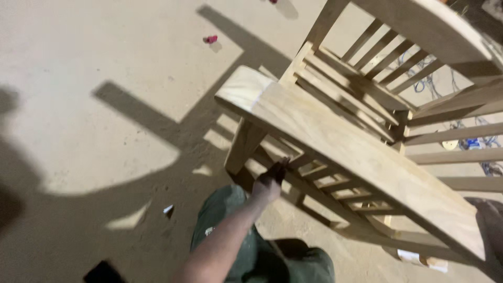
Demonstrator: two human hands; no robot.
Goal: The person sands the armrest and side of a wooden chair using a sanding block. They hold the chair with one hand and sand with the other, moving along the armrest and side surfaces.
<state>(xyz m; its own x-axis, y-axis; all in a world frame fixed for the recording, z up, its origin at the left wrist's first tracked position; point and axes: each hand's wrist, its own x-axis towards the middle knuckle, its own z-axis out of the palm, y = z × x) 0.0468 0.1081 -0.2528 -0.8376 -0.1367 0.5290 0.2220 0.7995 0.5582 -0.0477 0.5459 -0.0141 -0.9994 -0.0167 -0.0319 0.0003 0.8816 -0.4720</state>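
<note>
While you stood over the wooden chair [361, 147], your one visible hand [268, 183] was stretched forward from a bare forearm, and I cannot tell which of your hands it was. Its fingers [280, 166] pointed up and touched a slat under the wide armrest [314, 126]; whether they closed around it I cannot tell. The chair stood on the sandy floor [105, 78], just beside your green trousers [236, 236]. Your other hand was outside the view.

a single head-worn view is given, aimed steeply down and tilted. a pale wooden chair [367, 147] is seen at close range, its armrest nearest, with sandy floor [105, 94] filling the left side.
</note>
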